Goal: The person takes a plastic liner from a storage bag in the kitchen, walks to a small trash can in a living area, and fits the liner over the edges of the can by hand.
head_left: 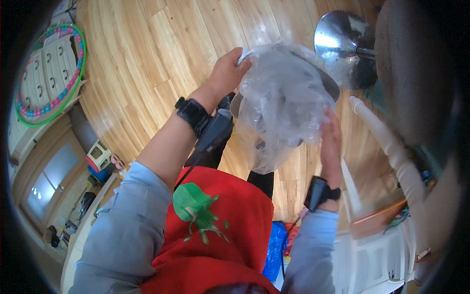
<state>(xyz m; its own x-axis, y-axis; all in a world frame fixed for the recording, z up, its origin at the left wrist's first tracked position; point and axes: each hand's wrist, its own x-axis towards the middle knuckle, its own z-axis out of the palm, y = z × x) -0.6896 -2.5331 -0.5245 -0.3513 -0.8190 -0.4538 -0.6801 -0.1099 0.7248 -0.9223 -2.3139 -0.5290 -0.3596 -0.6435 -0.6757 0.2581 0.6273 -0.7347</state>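
A clear, crumpled plastic bag (286, 83) is spread in front of me above the floor. My left hand (230, 72) is closed on the bag's upper left edge, pinching it between thumb and fingers. At the bag's right side my right hand (331, 131) grips the plastic, its fingertips partly covered by the film and slightly blurred. Behind and beneath the bag, a grey rounded rim (329, 81) shows at the right and again at the left; the rest of that object is hidden.
A shiny metal stool base (338, 36) stands at the upper right, beside a dark rounded seat (413, 63). A white turned post (379, 125) slants below it. Hoops (78, 73) lean by white drawers on the left. A blue bag (275, 247) lies near my legs.
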